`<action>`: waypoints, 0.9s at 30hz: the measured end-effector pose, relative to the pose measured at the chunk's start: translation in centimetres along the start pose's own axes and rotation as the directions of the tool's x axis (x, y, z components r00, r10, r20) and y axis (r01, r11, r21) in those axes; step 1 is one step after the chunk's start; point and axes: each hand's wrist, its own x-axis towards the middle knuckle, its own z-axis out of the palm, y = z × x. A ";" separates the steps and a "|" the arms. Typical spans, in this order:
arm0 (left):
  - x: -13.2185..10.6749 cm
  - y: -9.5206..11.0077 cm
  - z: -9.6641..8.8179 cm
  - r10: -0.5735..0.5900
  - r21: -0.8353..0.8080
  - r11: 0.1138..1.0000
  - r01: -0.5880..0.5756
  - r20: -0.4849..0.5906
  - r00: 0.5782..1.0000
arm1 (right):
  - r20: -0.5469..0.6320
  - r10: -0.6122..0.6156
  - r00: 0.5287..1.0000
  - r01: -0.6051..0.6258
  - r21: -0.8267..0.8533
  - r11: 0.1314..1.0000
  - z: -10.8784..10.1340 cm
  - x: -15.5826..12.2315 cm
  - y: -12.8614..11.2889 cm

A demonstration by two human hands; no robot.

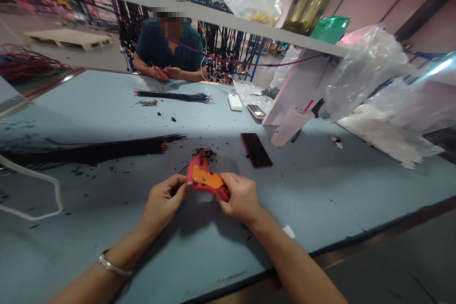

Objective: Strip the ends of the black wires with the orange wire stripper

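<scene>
A red and orange hand tool (pixel 204 179) sits between my two hands just above the blue table (pixel 320 190). My right hand (pixel 240 198) is wrapped around its handle. My left hand (pixel 164 198) has its fingers pinched together at the tool's jaw; what it pinches is too small to make out. A small heap of cut wire ends (pixel 204 153) lies just beyond the tool. A long bundle of black wires (pixel 92 151) stretches across the table to the left.
A dark phone (pixel 256 150) lies right of the heap. A white cable (pixel 39 194) loops at the left. Farther off are another wire bundle (pixel 174 96), a white device (pixel 234 102), a second phone (pixel 256 111) and plastic bags (pixel 370 90). A person (pixel 167 47) works opposite.
</scene>
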 end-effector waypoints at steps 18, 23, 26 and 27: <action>0.9 -0.8 -1.0 -0.003 0.214 0.975 0.065 -0.278 0.961 | 0.459 -0.056 0.887 0.141 -0.153 0.978 -7.1 -0.4 3.6; 1.1 -0.7 -0.7 -0.008 0.207 0.976 0.070 -0.284 0.959 | 0.541 -0.004 0.841 0.117 -0.176 0.977 -6.4 -0.3 2.4; 1.2 -0.8 -0.7 0.004 0.192 0.980 0.052 -0.278 0.961 | 0.425 0.099 0.900 0.061 -0.348 0.935 -5.0 0.1 1.9; 1.2 -0.9 -0.7 0.005 0.187 0.981 0.048 -0.275 0.961 | 0.363 0.134 0.922 0.027 -0.406 0.913 -4.6 0.2 1.9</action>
